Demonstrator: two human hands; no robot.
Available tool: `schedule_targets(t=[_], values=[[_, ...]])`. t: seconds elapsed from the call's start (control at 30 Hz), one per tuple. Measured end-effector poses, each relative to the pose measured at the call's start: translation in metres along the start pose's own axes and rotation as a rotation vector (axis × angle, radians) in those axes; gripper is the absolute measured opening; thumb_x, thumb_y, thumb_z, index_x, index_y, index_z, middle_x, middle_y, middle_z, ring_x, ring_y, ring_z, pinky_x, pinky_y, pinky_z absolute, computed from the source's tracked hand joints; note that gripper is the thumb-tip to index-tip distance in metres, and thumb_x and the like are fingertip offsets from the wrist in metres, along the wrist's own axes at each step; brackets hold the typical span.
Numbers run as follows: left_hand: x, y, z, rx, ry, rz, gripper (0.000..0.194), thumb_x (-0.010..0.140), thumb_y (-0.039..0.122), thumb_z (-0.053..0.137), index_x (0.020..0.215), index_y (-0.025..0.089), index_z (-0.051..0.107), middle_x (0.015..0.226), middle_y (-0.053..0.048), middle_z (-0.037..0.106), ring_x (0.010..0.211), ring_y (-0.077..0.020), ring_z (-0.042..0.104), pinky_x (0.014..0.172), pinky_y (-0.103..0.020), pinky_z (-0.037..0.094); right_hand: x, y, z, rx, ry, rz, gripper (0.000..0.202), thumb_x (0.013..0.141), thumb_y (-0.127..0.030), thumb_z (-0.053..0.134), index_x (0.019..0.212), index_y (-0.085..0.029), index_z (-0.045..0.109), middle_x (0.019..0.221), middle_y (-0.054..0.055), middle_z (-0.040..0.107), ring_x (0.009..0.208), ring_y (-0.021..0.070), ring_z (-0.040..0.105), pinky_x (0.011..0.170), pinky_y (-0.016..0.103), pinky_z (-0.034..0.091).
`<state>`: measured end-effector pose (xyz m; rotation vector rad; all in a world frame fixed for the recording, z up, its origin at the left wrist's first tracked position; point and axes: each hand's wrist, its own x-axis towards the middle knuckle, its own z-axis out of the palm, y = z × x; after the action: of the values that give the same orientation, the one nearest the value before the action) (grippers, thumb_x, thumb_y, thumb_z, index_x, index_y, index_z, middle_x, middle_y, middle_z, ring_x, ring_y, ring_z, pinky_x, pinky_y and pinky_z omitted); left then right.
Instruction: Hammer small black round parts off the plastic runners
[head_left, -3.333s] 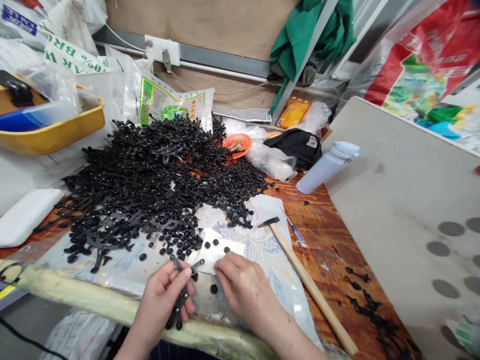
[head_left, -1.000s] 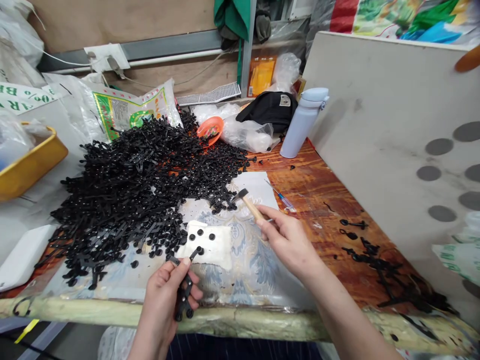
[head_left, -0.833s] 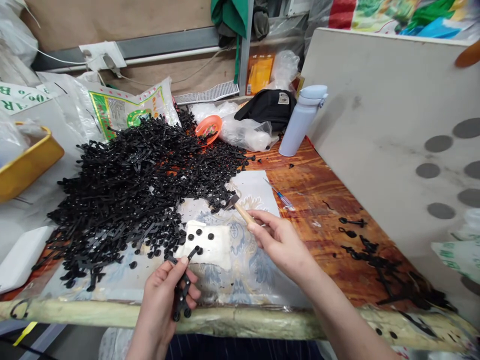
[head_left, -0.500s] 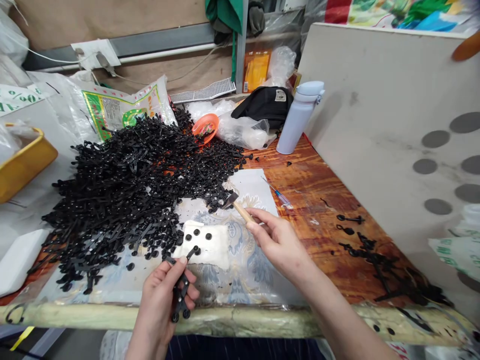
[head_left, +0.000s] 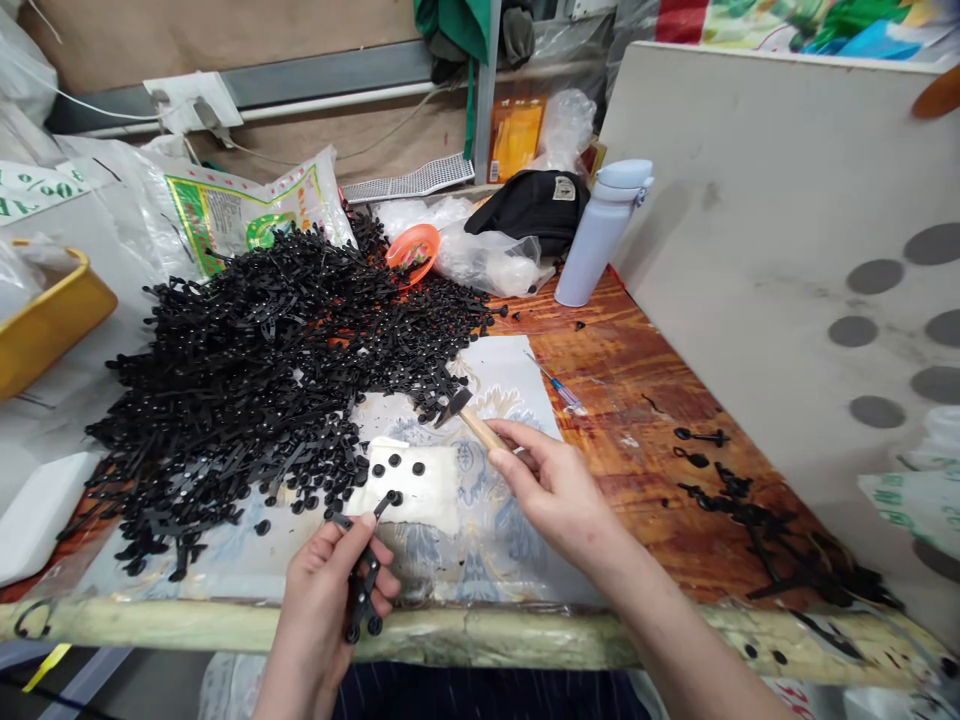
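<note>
My left hand (head_left: pixel 341 570) is closed on several black plastic strips (head_left: pixel 365 590) with round ends. One strip sticks out past the thumb, its tip at a round black cap (head_left: pixel 395 498) on a white cloth pad (head_left: pixel 431 505). Several other black caps (head_left: pixel 418 468) sit on that pad. My right hand (head_left: pixel 544 480) grips the wooden handle of a hammer (head_left: pixel 480 428); its dark metal head is raised above the sheet, to the right of the pad. A large heap of black plastic parts (head_left: pixel 247 350) lies just beyond and left of the pad.
A patterned sheet (head_left: pixel 517 385) covers part of the wooden table (head_left: pixel 622 420). A screwdriver (head_left: pixel 562 388) lies at its right edge. Behind stand a pale blue bottle (head_left: pixel 604 235) and an orange dish (head_left: pixel 427 238). Loose black pieces (head_left: pixel 757 530) lie on the right, beside a grey panel (head_left: pixel 720 200).
The hammer has shifted slightly left and down in my right hand. My left hand, the strips and the caps look much the same; the view has shifted a little.
</note>
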<state>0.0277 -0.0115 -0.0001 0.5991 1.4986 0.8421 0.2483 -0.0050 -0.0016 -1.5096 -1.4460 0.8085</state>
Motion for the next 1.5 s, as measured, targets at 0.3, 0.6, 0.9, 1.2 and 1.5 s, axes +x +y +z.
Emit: schedule_targets(t=[0.3, 0.6, 0.9, 1.2, 1.5], values=[[-0.002, 0.0, 0.002, 0.001, -0.013, 0.011, 0.036, 0.065, 0.045, 0.072, 0.054, 0.016, 0.054, 0.036, -0.003, 0.06, 0.027, -0.01, 0.048, 0.031, -0.017, 0.036, -0.015, -0.025, 0.003, -0.105, -0.281, -0.13, 0.034, 0.094, -0.024, 0.038, 0.125, -0.021, 0.054, 0.094, 0.006, 0.069, 0.083, 0.0184, 0.063, 0.074, 0.032, 0.05], [-0.002, -0.006, 0.002, -0.052, -0.015, 0.009, 0.036, 0.066, 0.047, 0.07, 0.055, 0.017, 0.053, 0.034, -0.002, 0.059, 0.026, -0.011, 0.048, 0.03, -0.018, 0.036, -0.02, -0.037, 0.007, -0.159, -0.358, -0.29, 0.042, 0.095, -0.019, 0.03, 0.136, -0.024, 0.04, 0.072, 0.001, 0.061, 0.061, 0.0147, 0.057, 0.061, 0.027, 0.048], [-0.001, -0.007, 0.004, -0.067, -0.017, -0.002, 0.037, 0.067, 0.048, 0.069, 0.054, 0.017, 0.051, 0.033, -0.002, 0.058, 0.024, -0.0101, 0.046, 0.029, -0.017, 0.035, -0.016, -0.039, 0.016, -0.314, -0.436, -0.319, 0.038, 0.094, -0.017, 0.032, 0.127, -0.024, 0.048, 0.093, 0.006, 0.069, 0.076, 0.0175, 0.065, 0.066, 0.028, 0.05], [-0.001, -0.004, 0.003, -0.067, -0.016, -0.007, 0.038, 0.066, 0.047, 0.07, 0.053, 0.017, 0.051, 0.033, -0.003, 0.058, 0.023, -0.0097, 0.046, 0.029, -0.016, 0.033, -0.007, -0.036, 0.019, -0.374, -0.475, -0.279, 0.038, 0.094, -0.02, 0.034, 0.127, -0.027, 0.051, 0.082, 0.003, 0.069, 0.072, 0.0183, 0.066, 0.064, 0.029, 0.05], [0.001, -0.009, 0.0, -0.115, -0.045, -0.027, 0.035, 0.067, 0.046, 0.071, 0.055, 0.017, 0.055, 0.036, -0.001, 0.059, 0.028, -0.0092, 0.047, 0.032, -0.017, 0.037, 0.001, -0.029, 0.006, -0.196, -0.288, -0.15, 0.036, 0.099, -0.031, 0.029, 0.13, -0.026, 0.045, 0.055, -0.005, 0.05, 0.054, 0.0148, 0.057, 0.057, 0.024, 0.045]])
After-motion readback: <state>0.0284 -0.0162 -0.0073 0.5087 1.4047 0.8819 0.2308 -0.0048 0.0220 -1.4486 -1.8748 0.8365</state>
